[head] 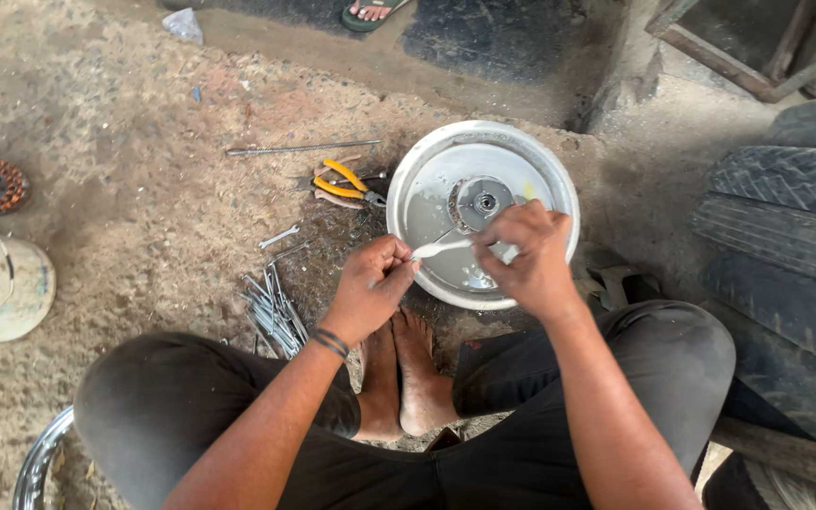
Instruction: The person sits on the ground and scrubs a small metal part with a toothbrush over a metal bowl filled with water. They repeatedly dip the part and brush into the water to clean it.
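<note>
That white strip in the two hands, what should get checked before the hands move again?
1. Left hand pinching the white strip: ok.
2. Right hand on the strip's other end: ok, though that end is hidden.
3. Round metal dish flat on the ground: ok.
4. Bare feet apart from the loose metal rods: ok, but close.
5. Yellow-handled pliers within reach: ok.
6. Strip undamaged: cannot tell.
</note>
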